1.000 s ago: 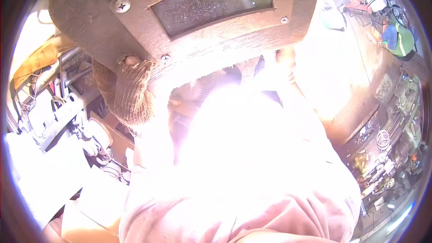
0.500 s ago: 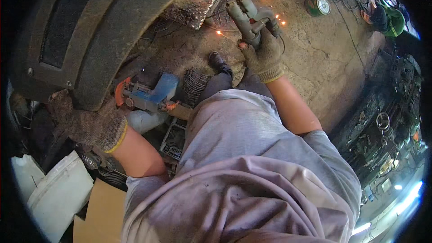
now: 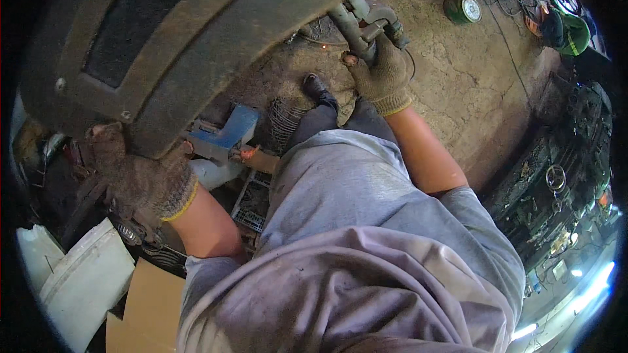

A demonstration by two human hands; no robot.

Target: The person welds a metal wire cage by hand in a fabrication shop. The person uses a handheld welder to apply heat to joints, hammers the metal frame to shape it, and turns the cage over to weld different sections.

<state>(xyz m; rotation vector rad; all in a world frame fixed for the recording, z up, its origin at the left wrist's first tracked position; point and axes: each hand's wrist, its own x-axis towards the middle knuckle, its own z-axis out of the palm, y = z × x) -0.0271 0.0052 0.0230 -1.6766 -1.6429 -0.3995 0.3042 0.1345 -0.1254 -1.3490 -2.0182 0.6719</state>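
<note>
My left hand [image 3: 140,173], in a dirty brown knit glove with a yellow cuff edge, grips the lower edge of a dark welding shield [image 3: 229,39]. The shield has a dark viewing window [image 3: 140,16] and screws along its frame, and it fills the upper left. In a worn knit glove, my right hand [image 3: 383,75] is closed around a welding electrode holder [image 3: 353,29] made of grey tubes. The holder's front end and whatever lies beyond it are hidden behind the shield. A small spark glows below the shield's edge.
A blue tool [image 3: 229,134] lies near my feet beside coiled wire [image 3: 283,124]. A green round can [image 3: 462,10] stands on the cracked floor, with cables at the back. Dark, cluttered metal parts [image 3: 556,176] line the right. White buckets [image 3: 91,281] and cardboard [image 3: 147,304] sit lower left.
The shield has moved right, covering the workpiece and bright arc that showed before. My left hand shifted slightly with it. Most sparks are gone; the right hand stays almost in place.
</note>
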